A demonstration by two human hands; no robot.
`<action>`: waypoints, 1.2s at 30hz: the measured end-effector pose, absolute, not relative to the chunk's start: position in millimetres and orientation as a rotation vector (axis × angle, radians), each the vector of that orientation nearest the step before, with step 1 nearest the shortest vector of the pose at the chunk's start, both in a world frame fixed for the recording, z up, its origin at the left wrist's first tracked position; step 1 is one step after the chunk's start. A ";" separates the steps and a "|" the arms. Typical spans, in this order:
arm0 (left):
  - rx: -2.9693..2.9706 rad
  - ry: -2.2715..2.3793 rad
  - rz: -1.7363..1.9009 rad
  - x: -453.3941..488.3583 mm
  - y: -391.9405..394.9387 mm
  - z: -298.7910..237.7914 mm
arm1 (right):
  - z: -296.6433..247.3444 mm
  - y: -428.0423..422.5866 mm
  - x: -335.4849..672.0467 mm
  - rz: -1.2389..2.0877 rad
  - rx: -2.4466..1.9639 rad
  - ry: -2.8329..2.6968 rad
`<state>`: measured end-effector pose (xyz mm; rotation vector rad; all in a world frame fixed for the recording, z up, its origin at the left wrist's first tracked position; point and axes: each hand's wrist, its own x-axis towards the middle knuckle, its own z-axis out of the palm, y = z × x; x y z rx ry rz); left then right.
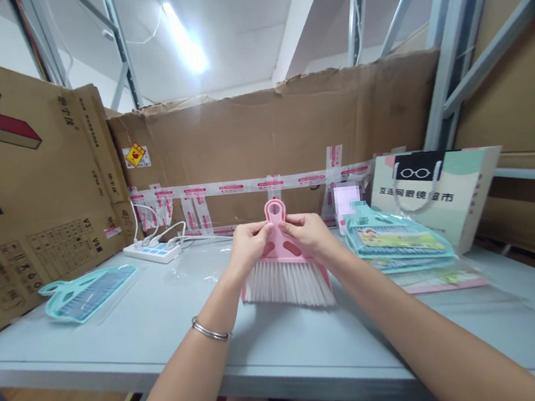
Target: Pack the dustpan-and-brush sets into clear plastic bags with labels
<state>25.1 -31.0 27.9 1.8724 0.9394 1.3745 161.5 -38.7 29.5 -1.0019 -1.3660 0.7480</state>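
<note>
In the middle of the head view, a pink hand brush with white bristles is held upright, bristles down, over the table. Pink edges beside the bristles look like a matching dustpan behind it. My left hand pinches the handle from the left, thumb in front. From the other side my right hand grips it, its thumb near the left one. Above both hands shows the handle's hanging loop. The fingers behind the handle are hidden.
A turquoise brush-and-dustpan set lies at left. Several packed sets are stacked at right, before a paper bag. A white power strip with cables sits at the back. Large cardboard boxes wall the grey table.
</note>
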 end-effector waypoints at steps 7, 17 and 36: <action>1.961 0.994 1.373 26.9 -28.8 27.0 | 29.0 -37.0 161.6 0.716 -1.027 -1.363; 2.350 1.188 1.394 22.1 -22.9 19.3 | 21.7 -22.1 180.0 0.971 -0.920 -1.060; 2.791 1.381 1.395 31.9 -37.1 13.9 | -1.1 6.8 186.3 0.937 -0.720 -0.488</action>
